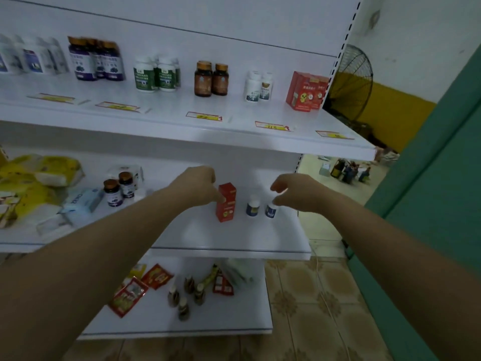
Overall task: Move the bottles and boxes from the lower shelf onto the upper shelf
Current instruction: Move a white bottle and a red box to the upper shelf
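Note:
A red box [226, 203] stands upright on the lower shelf [234, 238]. My left hand [197, 183] grips its upper left side, thumb on the front. Right of the box stand two small white bottles with blue labels, one [252, 205] free and one [270, 210] under my right hand [291, 192], whose curled fingertips touch its cap. Two dark bottles [118, 190] stand further left on the same shelf. The upper shelf [234, 126] carries rows of bottles and two red boxes [305, 91] at its right end.
Yellow packets [33, 178] and a pale blue box [83, 201] lie at the lower shelf's left. The bottom shelf [234, 319] holds red sachets and small brown bottles. A fan [351, 82] stands beyond the rack; a green wall [429, 204] runs along the right.

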A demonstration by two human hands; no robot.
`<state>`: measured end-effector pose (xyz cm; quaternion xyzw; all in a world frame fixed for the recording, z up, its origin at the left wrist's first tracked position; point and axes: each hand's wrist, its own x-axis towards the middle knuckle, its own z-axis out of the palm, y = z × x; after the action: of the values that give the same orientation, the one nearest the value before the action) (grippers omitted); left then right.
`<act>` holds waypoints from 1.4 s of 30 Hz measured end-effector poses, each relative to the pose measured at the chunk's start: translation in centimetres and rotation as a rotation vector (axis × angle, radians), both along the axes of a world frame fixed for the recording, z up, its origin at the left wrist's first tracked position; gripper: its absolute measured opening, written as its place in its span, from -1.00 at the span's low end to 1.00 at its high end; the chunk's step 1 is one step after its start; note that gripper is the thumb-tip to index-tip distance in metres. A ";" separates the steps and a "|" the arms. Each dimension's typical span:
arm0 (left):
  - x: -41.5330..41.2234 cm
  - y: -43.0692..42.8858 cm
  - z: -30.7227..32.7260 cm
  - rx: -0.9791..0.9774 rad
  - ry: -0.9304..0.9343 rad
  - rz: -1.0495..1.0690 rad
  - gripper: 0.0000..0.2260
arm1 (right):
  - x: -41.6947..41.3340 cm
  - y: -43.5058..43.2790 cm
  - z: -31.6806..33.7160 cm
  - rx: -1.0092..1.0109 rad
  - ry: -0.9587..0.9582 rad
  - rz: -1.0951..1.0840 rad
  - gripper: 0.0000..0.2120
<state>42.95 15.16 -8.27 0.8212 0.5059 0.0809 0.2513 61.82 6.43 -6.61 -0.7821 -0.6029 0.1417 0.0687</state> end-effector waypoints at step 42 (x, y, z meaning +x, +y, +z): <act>-9.2 28.6 -28.1 0.055 -0.219 0.550 -0.47 | -3.4 24.9 -29.3 0.217 0.119 -0.317 -0.31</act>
<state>33.76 43.75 -36.34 0.6463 0.6768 0.2476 0.2509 58.43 31.35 -35.93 -0.8455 -0.4787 0.1096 0.2095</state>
